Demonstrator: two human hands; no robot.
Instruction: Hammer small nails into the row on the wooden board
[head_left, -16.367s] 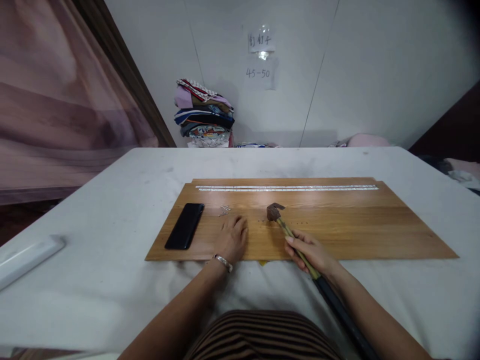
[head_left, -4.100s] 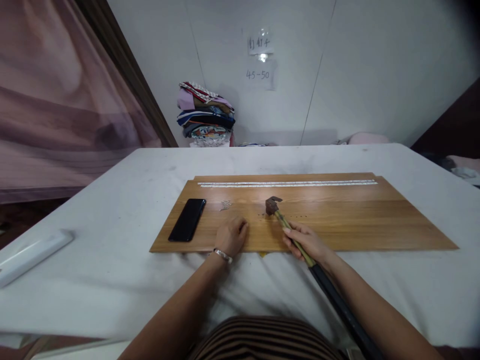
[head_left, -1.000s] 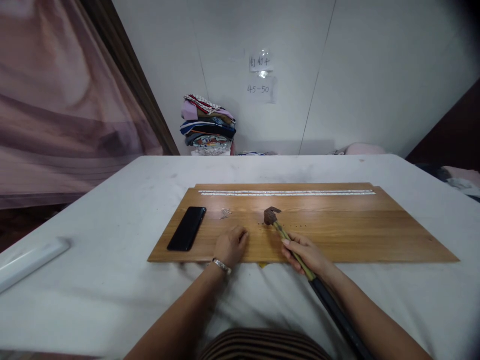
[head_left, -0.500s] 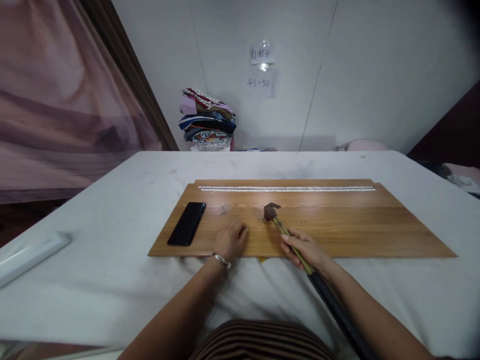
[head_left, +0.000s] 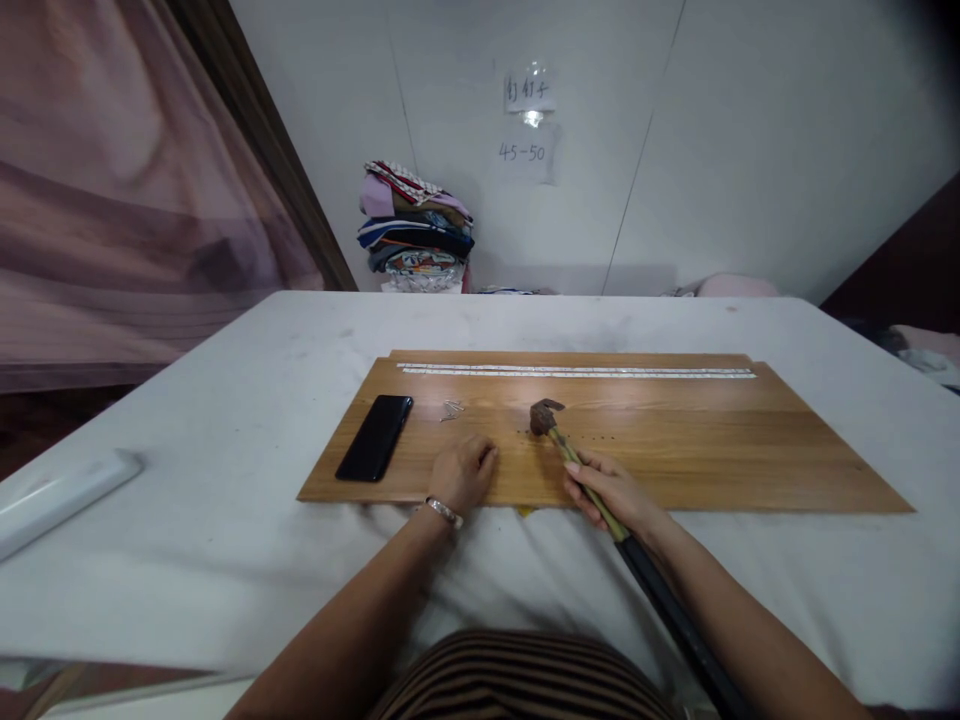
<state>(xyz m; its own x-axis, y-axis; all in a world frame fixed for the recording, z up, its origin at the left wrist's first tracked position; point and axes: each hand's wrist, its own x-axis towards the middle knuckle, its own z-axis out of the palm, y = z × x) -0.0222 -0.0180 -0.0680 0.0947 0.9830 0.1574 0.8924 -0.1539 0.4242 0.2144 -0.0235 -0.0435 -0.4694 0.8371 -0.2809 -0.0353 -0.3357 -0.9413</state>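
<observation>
A claw hammer (head_left: 587, 487) with a rusty head, a yellowish shaft and a long black grip is in my right hand (head_left: 609, 490). My fingers wrap the shaft well up toward the head. The hammer head is over the middle of a brown wooden board (head_left: 720, 440), by a row of small dark dots (head_left: 592, 437); whether they touch cannot be made out. Left of it, my left hand (head_left: 461, 472) rests on the board, fingers curled in, with a bracelet (head_left: 444, 512) at the wrist. A small pile of nails (head_left: 452, 410) lies just beyond that hand.
A black phone (head_left: 374, 438) lies on the board's left side. Two white strips (head_left: 577, 373) run along its far edge. The board sits on a white-covered table (head_left: 225, 400), with a white roll (head_left: 67, 500) at the left. Folded clothes (head_left: 416, 225) are stacked behind.
The camera view has tipped down slightly, so everything appears a bit higher. Both hands and the hammer stay nearly in place over the board.
</observation>
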